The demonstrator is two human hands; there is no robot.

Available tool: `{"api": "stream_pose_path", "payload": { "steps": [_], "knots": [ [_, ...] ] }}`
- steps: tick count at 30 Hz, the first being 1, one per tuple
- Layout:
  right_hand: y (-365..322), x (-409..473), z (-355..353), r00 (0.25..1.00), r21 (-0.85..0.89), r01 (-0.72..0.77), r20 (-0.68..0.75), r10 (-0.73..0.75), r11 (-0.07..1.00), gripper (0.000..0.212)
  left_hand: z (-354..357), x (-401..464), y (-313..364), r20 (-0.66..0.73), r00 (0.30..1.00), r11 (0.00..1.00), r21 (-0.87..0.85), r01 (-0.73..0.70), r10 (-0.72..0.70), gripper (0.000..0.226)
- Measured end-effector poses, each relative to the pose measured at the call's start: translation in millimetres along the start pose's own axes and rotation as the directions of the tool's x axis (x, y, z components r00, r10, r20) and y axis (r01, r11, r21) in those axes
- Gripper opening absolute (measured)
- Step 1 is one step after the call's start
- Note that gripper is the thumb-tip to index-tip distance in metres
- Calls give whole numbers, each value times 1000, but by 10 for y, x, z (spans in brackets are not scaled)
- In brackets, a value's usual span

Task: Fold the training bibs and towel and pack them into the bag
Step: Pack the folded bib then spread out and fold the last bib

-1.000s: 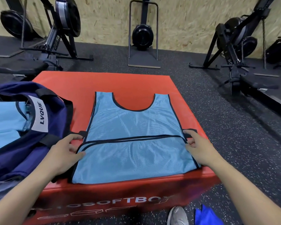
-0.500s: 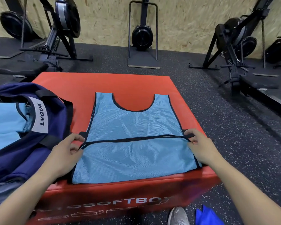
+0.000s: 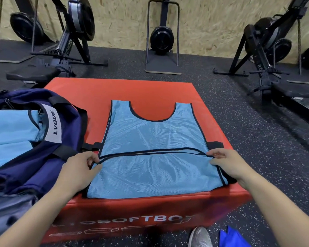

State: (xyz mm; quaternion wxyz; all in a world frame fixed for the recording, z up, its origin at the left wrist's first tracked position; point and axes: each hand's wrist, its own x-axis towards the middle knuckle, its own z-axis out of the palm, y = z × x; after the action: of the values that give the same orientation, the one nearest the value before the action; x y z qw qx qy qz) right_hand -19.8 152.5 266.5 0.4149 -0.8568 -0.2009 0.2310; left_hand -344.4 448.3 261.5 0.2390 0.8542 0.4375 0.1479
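Nearest the viewer, on the floor (image 3: 257, 139), a grey shoe (image 3: 200, 237) and a scrap of bright blue fabric (image 3: 230, 237) show at the bottom edge; above them stands the red soft box (image 3: 132, 90), white lettering on its near face, its top serving as the tabletop. A light blue training bib (image 3: 153, 150) with black trim lies flat on that top, neck opening at the far end, near portion folded up so that a black hem runs across from side to side; black side straps project at left and right. The left hand (image 3: 78, 168) pinches the left end of that folded hem, fingers curled on the fabric; the right hand (image 3: 227, 163) grips the right end likewise; the hands are well apart, one at each side of the bib. To the left, touching the box top, sits a navy bag (image 3: 43, 157) with a white label reading LVQUE, its mouth open; light blue fabric (image 3: 9, 132) lies inside it, item not identifiable beyond colour and a strip of dark trim. Far side: black rowing machines (image 3: 75, 32) at left and right, an upright black machine on a stand (image 3: 161, 38) at centre, all before a chipboard wall (image 3: 203, 18).
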Motion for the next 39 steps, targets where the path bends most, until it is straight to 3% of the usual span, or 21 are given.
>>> {"api": "stream_pose_path", "payload": {
  "steps": [5,11,18,23,27,30,34,39],
  "knots": [
    [-26,-16,-10,999,35,-41,16,40,999,27,16,15,-12,-1,1000,1000,15,-3,3,18],
    [-13,-1,-53,993,126,-99,-50,106,987,23,36,56,-48,-5,999,991,-127,35,-36,16],
    [-11,7,-105,992,263,-127,55,116,956,23,57,61,-27,18,999,976,-213,37,-33,14],
    [34,5,-191,981,252,-182,114,158,950,23,43,51,-30,16,999,971,-237,31,-28,13],
    [31,3,-216,983,273,-181,76,167,945,27,56,43,-16,8,1000,966,-259,21,-19,13],
    [-6,-49,-191,986,187,-158,72,147,970,24,71,47,-39,26,1000,955,-297,2,6,10],
    [-32,-145,-266,975,43,-79,211,69,996,17,2,64,-95,213,967,902,-430,-36,141,5],
    [-29,-187,-285,941,-123,23,337,20,992,21,-64,83,-236,320,908,931,-325,-164,271,10]
  ]
}}
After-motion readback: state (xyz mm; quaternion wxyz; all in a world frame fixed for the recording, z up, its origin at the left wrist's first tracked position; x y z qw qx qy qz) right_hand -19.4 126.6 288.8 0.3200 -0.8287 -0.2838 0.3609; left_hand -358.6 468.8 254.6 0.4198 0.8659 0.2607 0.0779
